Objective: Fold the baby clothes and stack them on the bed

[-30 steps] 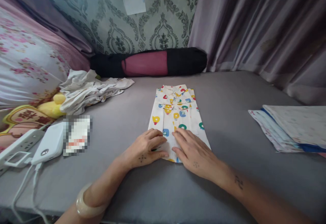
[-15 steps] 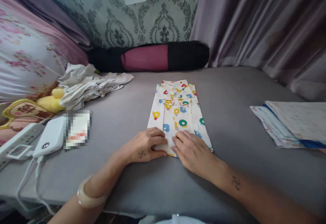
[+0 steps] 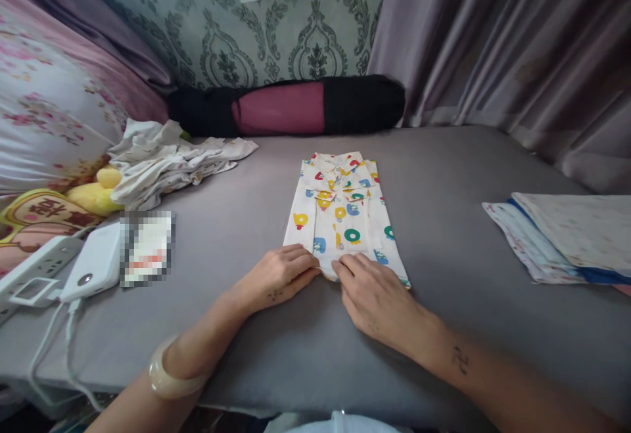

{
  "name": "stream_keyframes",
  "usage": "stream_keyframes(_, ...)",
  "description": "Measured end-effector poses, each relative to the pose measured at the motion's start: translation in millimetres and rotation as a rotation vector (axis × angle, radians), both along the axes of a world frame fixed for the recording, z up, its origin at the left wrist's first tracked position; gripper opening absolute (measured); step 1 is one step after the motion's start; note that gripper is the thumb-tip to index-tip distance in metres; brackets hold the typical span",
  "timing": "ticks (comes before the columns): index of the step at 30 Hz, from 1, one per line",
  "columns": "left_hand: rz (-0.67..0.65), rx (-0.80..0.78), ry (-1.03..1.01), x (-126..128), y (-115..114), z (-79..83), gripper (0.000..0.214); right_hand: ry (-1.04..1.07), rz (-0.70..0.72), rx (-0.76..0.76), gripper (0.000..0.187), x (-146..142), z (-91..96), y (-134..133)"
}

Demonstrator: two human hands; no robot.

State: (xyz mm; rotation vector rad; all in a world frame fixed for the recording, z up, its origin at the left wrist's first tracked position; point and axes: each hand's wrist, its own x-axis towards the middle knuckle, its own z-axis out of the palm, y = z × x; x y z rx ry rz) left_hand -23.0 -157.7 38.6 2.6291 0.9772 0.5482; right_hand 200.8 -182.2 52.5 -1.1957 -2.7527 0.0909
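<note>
Grey cloth surface fills the frame's middle. Folded stack sits right; crumpled garments, upper left, look unfolded. We judge the centre shirt partway: flat, squared, not yet doubled over; fingers of our left hand and right hand pinch its lower hem.

Home interior, bedroom-like in character. Wall: grey-green wallpaper, damask pattern. Right side: mauve curtains, which hung in folds. Left side: white floral fabric, full and rounded. A broad grey cloth-covered surface bore household goods: one yellow soft toy; crumpled clothes, in a heap; folded fabrics, stacked; one patterned shirt, laid flat; one white power strip.
</note>
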Motion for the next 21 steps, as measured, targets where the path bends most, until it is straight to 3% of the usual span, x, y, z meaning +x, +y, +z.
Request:
stream_keyframes(3, 0.008, -0.003, -0.006, 0.7, 0.6, -0.7, 0.022, -0.009, -0.018, -0.012, 0.03, 6.6, -0.2, 5.0)
stream_keyframes(6, 0.002, 0.005, -0.013, 0.5, 0.2, -2.0, 0.021, 0.011, -0.048, -0.046, 0.026, 11.0, 0.5, 11.0)
stream_keyframes(10, 0.026, 0.047, 0.005, -1.8, -0.7, -5.9, 0.034, 0.096, -0.131, -0.08, 0.022, 14.0, 1.9, 18.3)
stream_keyframes(14, 0.08, 0.071, 0.017, -7.3, 0.5, -7.9, 0.027, 0.096, -0.161, -0.042, 0.023, 21.0, 5.7, 23.2)
stream_keyframes(21, 0.103, 0.047, 0.043, -19.9, 6.4, -3.2, 0.045, -0.024, -0.219, -0.09, 0.044, 49.4, 10.0, 27.3)
